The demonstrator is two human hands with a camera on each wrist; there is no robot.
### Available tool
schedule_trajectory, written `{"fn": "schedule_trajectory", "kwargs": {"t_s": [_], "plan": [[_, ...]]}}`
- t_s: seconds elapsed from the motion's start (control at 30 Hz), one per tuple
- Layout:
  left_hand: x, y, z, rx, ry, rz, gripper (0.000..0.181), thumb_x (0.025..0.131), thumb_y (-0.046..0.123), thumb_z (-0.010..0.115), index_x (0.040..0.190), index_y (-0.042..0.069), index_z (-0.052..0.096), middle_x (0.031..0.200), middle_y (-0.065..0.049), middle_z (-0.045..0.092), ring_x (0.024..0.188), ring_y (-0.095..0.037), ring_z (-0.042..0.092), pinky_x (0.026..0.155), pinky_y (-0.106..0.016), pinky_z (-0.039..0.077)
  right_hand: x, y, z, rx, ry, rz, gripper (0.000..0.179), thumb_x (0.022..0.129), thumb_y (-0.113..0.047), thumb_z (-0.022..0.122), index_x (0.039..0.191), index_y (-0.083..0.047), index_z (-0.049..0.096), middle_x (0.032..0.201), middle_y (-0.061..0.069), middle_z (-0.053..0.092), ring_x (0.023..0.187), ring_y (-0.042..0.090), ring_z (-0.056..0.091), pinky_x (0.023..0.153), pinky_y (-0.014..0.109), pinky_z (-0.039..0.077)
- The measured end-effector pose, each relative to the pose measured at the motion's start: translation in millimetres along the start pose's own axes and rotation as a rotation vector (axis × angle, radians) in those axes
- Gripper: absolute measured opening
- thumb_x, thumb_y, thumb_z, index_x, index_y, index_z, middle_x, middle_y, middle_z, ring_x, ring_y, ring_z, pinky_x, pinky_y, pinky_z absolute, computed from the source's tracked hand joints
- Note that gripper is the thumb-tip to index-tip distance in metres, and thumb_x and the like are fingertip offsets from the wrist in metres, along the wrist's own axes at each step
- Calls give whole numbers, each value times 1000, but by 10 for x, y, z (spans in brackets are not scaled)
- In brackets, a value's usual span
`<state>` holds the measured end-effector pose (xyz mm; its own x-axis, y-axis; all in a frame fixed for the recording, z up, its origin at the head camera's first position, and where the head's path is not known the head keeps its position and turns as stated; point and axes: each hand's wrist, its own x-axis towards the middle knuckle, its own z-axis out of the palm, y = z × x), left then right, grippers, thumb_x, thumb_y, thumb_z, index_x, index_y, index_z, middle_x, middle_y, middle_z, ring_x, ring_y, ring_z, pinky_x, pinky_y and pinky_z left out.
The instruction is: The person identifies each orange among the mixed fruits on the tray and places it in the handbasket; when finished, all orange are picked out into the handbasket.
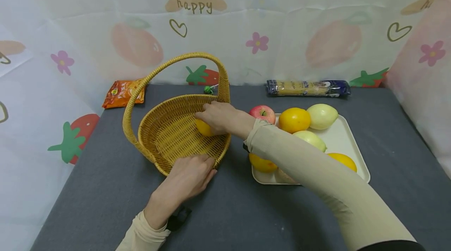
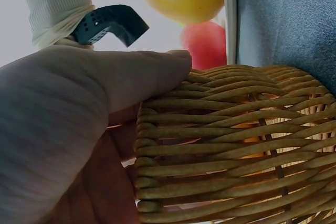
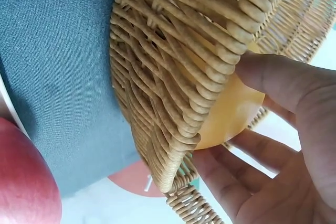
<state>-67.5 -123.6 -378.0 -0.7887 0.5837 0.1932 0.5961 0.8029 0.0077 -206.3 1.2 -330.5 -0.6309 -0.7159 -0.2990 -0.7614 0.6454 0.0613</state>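
Observation:
A yellow wicker basket (image 1: 169,133) with a tall arched handle stands on the dark cloth. My left hand (image 1: 192,174) holds its near rim, the thumb outside and the fingers inside the weave, as the left wrist view shows. Over the basket's right side reaches my right hand (image 1: 220,118), gripping an orange (image 1: 203,127) just inside the wall. In the right wrist view, thumb and fingers lie around the orange (image 3: 231,111), which is partly hidden behind the wicker rim.
Right of the basket, a cream tray (image 1: 352,145) carries a red apple (image 1: 262,113), another orange (image 1: 294,120), pale green fruits (image 1: 322,116) and yellow fruits (image 1: 262,163), partly under my right sleeve. Behind lie an orange snack packet (image 1: 121,93), a green-wrapped lollipop (image 1: 208,89) and a noodle packet (image 1: 308,88).

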Motion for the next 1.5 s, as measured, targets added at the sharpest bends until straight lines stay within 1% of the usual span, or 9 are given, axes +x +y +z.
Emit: {"fn": "schedule_trajectory", "kwargs": {"t_s": [0.13,0.5,1.0,1.33,1.5], "plan": [[4,-1,-1,-3,-2,4,23,88,25,71,73,16,56,67,3,56,57,-15,57,46,-31,44,-2,-1,-4,2,-4,8,52,98,-31,56,147,-20,43,139,13,54,123,31,55,105,41,45],[4,-3,-9,2,3,-1,24,88,25,72,73,16,56,67,3,57,58,-16,59,47,-32,45,-13,-1,-8,-5,9,1,51,99,-28,56,147,-20,44,139,13,54,122,32,55,103,41,46],[13,-7,0,9,12,6,23,87,25,72,73,16,57,69,3,59,58,-17,60,47,-32,45,2,19,28,15,8,24,53,98,-33,57,147,-22,43,138,13,54,124,31,54,101,42,48],[6,-1,6,1,1,2,23,88,25,71,74,16,57,69,3,58,58,-16,58,47,-31,44,-13,20,41,25,13,18,52,97,-28,59,147,-22,44,138,12,54,123,30,54,102,41,48],[5,1,5,7,0,3,23,88,26,71,74,16,57,69,3,58,57,-16,58,46,-31,44,-71,57,8,53,28,0,55,97,-27,59,149,-22,41,140,11,51,125,29,53,103,40,47]]}}
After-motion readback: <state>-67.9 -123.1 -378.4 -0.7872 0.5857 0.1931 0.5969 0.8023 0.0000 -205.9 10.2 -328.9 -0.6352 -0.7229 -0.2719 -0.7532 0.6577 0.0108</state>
